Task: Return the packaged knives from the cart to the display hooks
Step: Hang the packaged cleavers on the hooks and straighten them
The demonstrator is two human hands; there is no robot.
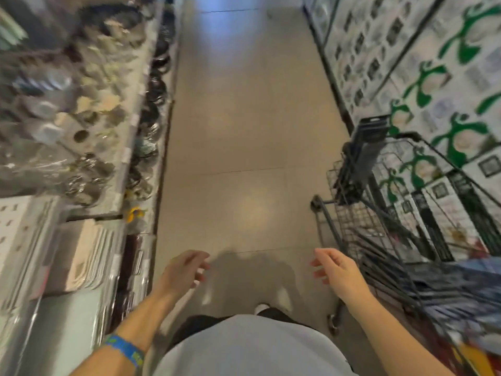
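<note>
A dark wire shopping cart (352,232) stands on the right side of the aisle. Dark packaged knives (363,156) stick up from its far end, and more dark flat packs (444,283) lie in its basket. My right hand (334,270) hangs empty just left of the cart, fingers loosely apart. Level with it, my left hand (184,270) is over the floor, also empty with fingers apart. A blue wristband (126,348) is on my left forearm. On the left, the display rack (81,256) with hanging packaged goods is blurred; hooks cannot be made out.
A long aisle of beige floor (244,118) runs ahead between the two sides. Left shelves (81,104) hold blurred metal and dark kitchenware. Right shelving (447,85) carries white boxes with green figures. My feet show at the bottom centre.
</note>
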